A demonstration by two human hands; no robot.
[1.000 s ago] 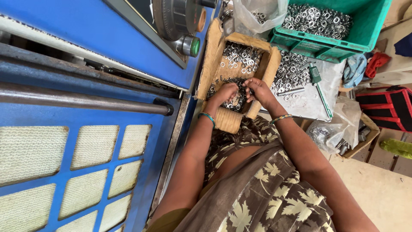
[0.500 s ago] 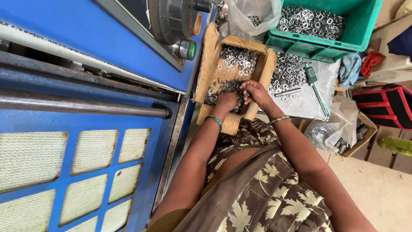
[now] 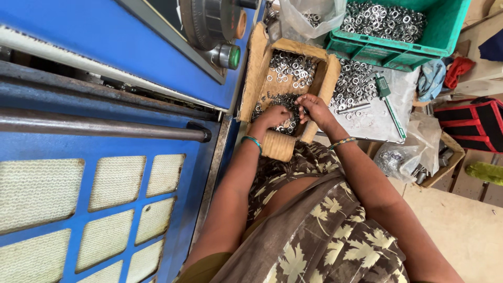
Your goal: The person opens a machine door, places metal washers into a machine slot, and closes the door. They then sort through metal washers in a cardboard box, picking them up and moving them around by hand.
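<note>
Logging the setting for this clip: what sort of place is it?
Probably a small metal-parts workshop. A blue machine stands beside the person, a green crate is heaped with metal rings, and both the left hand and right hand work in a cardboard box of rings.

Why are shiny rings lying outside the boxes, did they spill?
Maybe. Loose metal rings lie spread on a plastic sheet between the cardboard tray and green crate. The tray's edges look worn and bent. Both hands are in the tray.
</note>
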